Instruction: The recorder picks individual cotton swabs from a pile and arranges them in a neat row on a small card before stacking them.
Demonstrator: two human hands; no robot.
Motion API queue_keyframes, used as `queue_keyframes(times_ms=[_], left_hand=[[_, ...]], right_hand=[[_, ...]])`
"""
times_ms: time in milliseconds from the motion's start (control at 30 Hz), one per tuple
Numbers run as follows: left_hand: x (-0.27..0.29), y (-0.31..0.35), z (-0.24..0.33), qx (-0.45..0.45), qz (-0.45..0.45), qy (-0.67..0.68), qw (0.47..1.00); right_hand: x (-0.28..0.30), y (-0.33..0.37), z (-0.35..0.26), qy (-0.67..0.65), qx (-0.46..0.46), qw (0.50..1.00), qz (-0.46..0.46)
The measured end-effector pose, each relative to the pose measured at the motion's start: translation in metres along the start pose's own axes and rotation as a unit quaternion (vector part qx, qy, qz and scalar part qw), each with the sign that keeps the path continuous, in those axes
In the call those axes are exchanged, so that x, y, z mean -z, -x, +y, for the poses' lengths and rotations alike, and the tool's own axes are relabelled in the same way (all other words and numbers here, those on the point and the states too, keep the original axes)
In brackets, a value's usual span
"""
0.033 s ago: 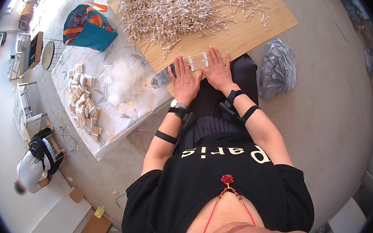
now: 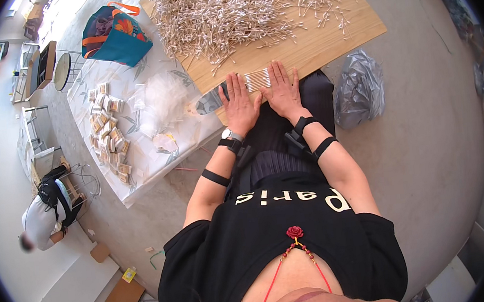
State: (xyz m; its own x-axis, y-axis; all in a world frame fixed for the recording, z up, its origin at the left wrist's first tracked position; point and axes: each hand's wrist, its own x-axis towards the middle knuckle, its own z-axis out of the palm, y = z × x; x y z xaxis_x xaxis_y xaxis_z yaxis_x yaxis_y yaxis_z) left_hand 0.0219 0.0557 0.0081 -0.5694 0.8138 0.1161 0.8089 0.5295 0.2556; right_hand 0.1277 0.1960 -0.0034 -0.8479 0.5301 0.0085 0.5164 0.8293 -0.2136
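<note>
My left hand (image 2: 240,104) and my right hand (image 2: 283,92) lie flat at the near edge of a wooden board (image 2: 325,45), fingers stretched out. Between them is a small, even row of cotton swabs (image 2: 257,81), lined up side by side. Each hand borders one end of the row, and the thumbs come close together just below it. Neither hand grips anything. Farther up the board spreads a large loose heap of cotton swabs (image 2: 224,21), with stray ones around its edge.
Left of the board, a cloth-covered table (image 2: 142,175) bears small packets (image 2: 107,126), thin clear plastic bags (image 2: 161,103) and a teal tote bag (image 2: 134,48). A grey plastic bag (image 2: 359,90) stands right of my legs. Another person (image 2: 47,210) sits at far left.
</note>
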Motion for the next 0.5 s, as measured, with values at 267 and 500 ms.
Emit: queue_keyframes(times_ms=[267, 500], left_hand=[[-0.0044, 0.0003, 0.0018, -0.006, -0.012, 0.012, 1.000], [-0.0056, -0.0015, 0.0012, 0.013, -0.021, 0.008, 1.000]], right_hand=[[-0.0014, 0.0003, -0.0034, 0.009, 0.007, 1.000, 0.002], [-0.0060, 0.0000, 0.0012, -0.010, 0.009, 1.000, 0.023]])
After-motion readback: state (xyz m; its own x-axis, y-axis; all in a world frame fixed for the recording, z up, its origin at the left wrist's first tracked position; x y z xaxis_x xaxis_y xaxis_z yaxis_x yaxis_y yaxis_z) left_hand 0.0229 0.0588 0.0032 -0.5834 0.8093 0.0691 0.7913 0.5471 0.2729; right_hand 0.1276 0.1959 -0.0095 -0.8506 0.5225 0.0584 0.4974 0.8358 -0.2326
